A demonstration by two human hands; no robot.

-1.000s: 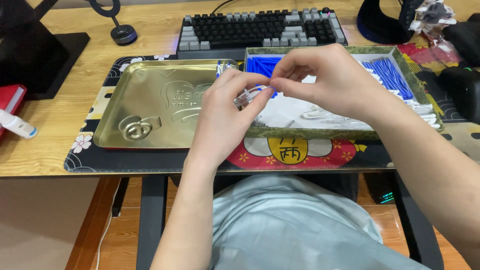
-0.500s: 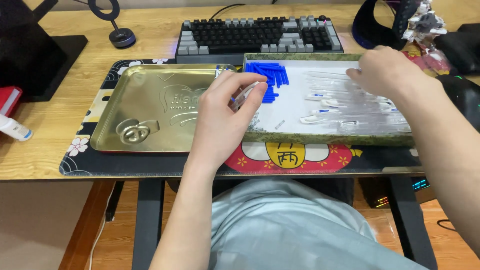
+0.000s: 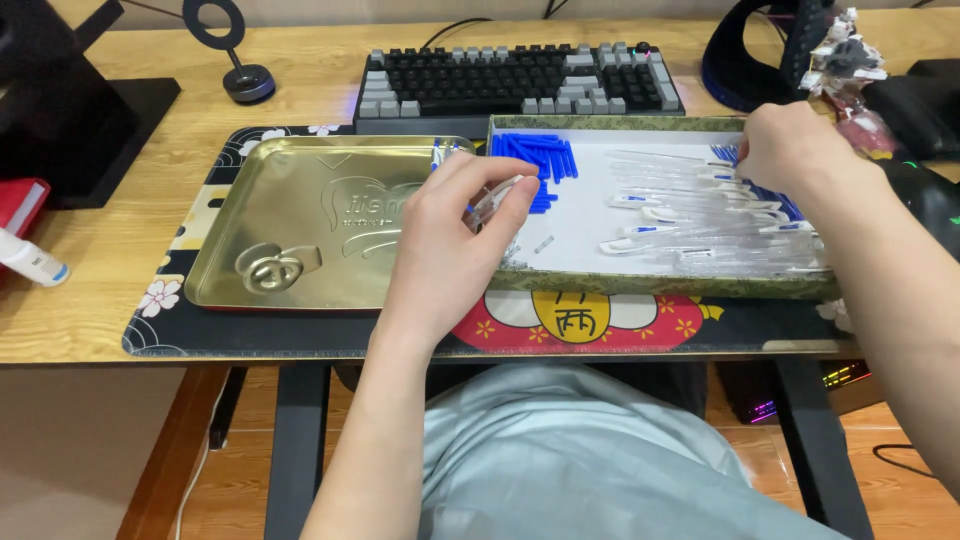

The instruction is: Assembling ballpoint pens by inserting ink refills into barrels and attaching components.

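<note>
My left hand [image 3: 455,225] hovers over the seam between a gold metal lid [image 3: 300,225] and a shallow white-lined box [image 3: 580,235], pinching a small clear plastic piece [image 3: 492,203] between thumb and fingers. My right hand [image 3: 795,145] reaches into the box's far right corner, its fingers curled down among blue sticks [image 3: 770,195] and clear plastic pen barrels [image 3: 700,215]; what it grips is hidden. A pile of short blue caps [image 3: 535,160] lies at the box's back left.
Behind the box stands a black and grey keyboard [image 3: 520,85]. A patterned desk mat [image 3: 590,325] lies under the lid and box. A black monitor foot [image 3: 90,120] and a red item [image 3: 20,205] are at left; dark gear sits at the back right.
My hands have come apart. The right hand has travelled from the middle to the box's far right corner, while the left stays near the lid's edge with the clear piece.
</note>
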